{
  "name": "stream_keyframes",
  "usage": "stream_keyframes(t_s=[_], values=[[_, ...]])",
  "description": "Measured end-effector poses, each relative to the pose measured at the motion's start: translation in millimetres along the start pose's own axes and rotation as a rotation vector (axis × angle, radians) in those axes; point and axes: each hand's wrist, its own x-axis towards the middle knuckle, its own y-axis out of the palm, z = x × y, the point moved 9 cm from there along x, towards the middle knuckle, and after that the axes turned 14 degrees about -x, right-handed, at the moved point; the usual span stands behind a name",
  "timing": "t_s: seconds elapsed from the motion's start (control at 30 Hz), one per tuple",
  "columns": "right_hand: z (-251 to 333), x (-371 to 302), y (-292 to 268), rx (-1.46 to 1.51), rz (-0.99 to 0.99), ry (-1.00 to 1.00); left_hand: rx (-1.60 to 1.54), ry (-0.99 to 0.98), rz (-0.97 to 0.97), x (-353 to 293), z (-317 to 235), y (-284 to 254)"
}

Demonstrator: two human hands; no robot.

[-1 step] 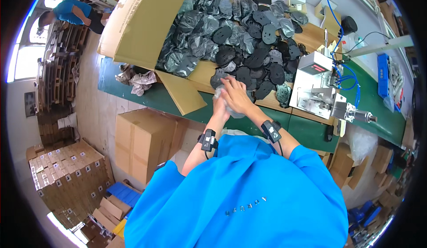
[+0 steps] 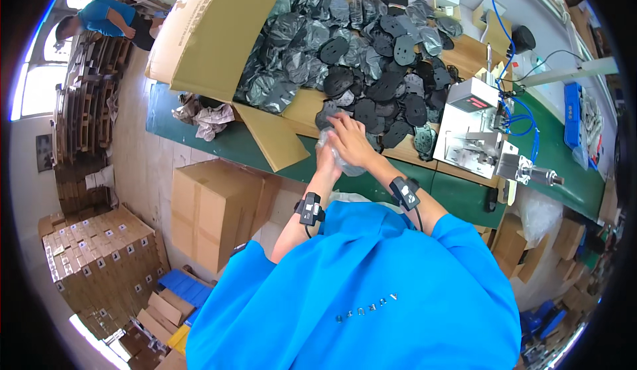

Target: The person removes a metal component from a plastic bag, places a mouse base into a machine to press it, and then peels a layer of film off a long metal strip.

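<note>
At the table's near edge, my left hand point(image 2: 326, 160) is closed on a clear plastic bag point(image 2: 351, 169), its fingers partly hidden behind my right hand. My right hand point(image 2: 353, 143) lies over the same bag with bent fingers. Just beyond the fingertips is a dark oval plastic part point(image 2: 324, 115); whether it is inside the bag I cannot tell. Further off spreads a pile of loose black plates with holes point(image 2: 385, 88). To its left, many bagged dark parts point(image 2: 285, 58) fill an open cardboard box point(image 2: 215, 31) tipped toward the pile.
A metal bench machine point(image 2: 468, 138) with a red display and blue hoses stands right of the pile. A box flap point(image 2: 269, 134) sticks out over the green table edge. Below left is a closed carton point(image 2: 215, 211). Another person point(image 2: 109, 18) is at the far left.
The view has shifted very slightly. Both hands stay at the plastic bag in nearly the same pose.
</note>
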Motion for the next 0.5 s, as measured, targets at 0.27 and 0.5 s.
stream_keyframes(t_s=[0.27,0.5], values=[[-28,99,115,0.928,0.176,0.619,-0.143,-0.004,-0.209,-15,-44,-91],[-15,151,187,0.888,0.443,0.884,-0.197,0.079,-0.266,-19,-84,-124]])
